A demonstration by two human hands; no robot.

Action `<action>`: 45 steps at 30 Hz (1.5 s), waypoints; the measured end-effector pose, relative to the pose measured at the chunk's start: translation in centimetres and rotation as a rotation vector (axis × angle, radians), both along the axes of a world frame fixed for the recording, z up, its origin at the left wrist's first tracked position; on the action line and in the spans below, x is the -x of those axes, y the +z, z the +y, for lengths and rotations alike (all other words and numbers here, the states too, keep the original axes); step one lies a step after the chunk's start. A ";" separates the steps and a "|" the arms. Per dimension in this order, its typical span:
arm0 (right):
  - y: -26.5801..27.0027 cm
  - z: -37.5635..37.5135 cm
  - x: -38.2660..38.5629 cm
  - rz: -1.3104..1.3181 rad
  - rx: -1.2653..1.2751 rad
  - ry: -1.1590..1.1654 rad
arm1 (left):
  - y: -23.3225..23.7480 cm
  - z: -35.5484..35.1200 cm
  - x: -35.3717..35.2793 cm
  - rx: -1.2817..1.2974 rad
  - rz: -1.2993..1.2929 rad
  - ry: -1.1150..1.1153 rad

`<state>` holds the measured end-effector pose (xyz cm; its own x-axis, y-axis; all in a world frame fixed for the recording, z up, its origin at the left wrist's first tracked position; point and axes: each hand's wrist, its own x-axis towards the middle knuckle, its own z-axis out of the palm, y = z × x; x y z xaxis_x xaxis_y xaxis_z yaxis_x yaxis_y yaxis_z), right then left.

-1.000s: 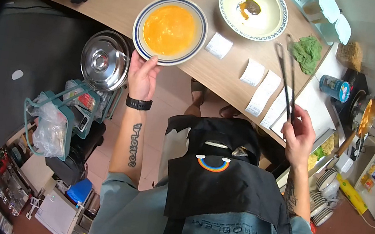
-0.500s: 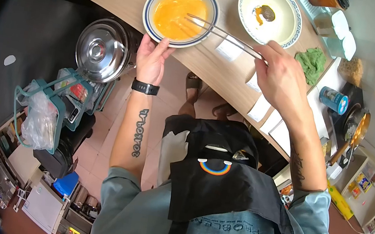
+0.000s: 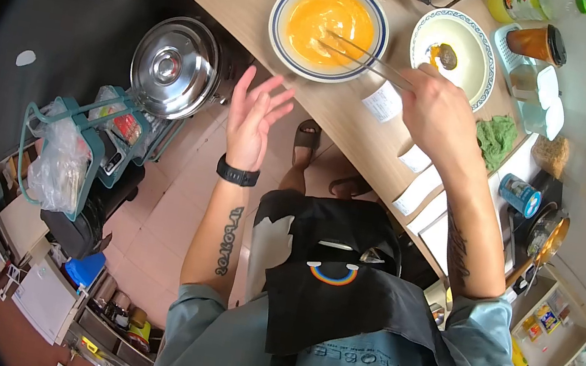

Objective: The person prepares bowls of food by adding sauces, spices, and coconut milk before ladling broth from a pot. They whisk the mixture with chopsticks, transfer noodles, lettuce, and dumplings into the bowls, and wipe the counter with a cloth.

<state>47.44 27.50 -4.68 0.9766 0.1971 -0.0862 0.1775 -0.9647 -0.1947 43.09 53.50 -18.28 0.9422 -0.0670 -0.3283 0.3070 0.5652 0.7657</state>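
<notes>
A blue-rimmed bowl [image 3: 277, 27] stands near the table's front edge, with beaten egg [image 3: 319, 15] inside it. My right hand [image 3: 438, 114] grips a pair of metal chopsticks [image 3: 377, 66], whose tips dip into the egg. My left hand [image 3: 251, 123] is off the bowl, held in the air before the table edge with its fingers spread and nothing in them. Right of the egg bowl, behind my right hand, sits a cream bowl [image 3: 476, 43] with a patterned rim; a dark lump and an orange-yellow smear lie in it.
White paper slips [image 3: 382, 101] lie along the table's front edge. A green cloth [image 3: 496, 138], a blue can [image 3: 519, 194] and a lidded brown cup [image 3: 536, 44] stand to the right. Below the table at left is a lidded steel pot [image 3: 173, 68].
My left hand has let go of the bowl's rim, pulled back toward me and opened. The chopsticks remain in the egg in my right hand. The whole view has shifted slightly.
</notes>
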 end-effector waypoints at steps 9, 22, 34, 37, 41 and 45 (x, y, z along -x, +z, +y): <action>-0.7 -0.2 -0.3 0.075 -0.047 -0.028 | -3.6 5.3 10.5 -0.177 0.211 -0.127; 0.9 -2.3 -1.1 -0.036 0.056 0.072 | -8.4 8.2 19.0 -0.380 0.520 -0.220; 0.1 -2.4 -1.3 -0.022 0.009 0.063 | -10.1 9.3 19.7 -0.433 0.590 -0.309; -0.1 -2.4 -2.3 -0.051 0.010 0.100 | -10.3 8.9 19.8 -0.440 0.607 -0.266; -0.2 -1.6 -2.1 -0.097 0.040 0.152 | -9.7 8.8 20.5 -0.456 0.568 -0.400; -0.1 -1.9 -2.1 -0.101 0.126 0.088 | -10.0 8.9 20.7 -0.447 0.562 -0.405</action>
